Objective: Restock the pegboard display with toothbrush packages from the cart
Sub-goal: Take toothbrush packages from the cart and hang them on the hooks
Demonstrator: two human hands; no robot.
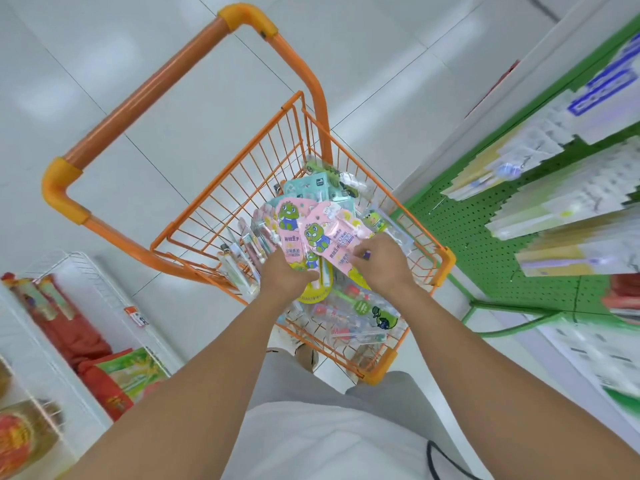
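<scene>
An orange wire cart [221, 216] stands in front of me, filled with several toothbrush packages. My left hand [287, 277] grips a bunch of pink packages with a green cartoon figure [294, 233] from below. My right hand [382, 268] pinches the lower end of another pink package [341, 237] that leans against the bunch. More clear packages [353, 317] lie in the cart beneath my hands. The green pegboard display [460, 230] stands to the right, with rows of hanging packages [561, 202], blurred.
The cart's orange handle [149, 84] sticks out over the white tiled floor. A white wire shelf [86, 271] with red and green goods stands at the left. A green rack foot [512, 327] curves along the floor at the right.
</scene>
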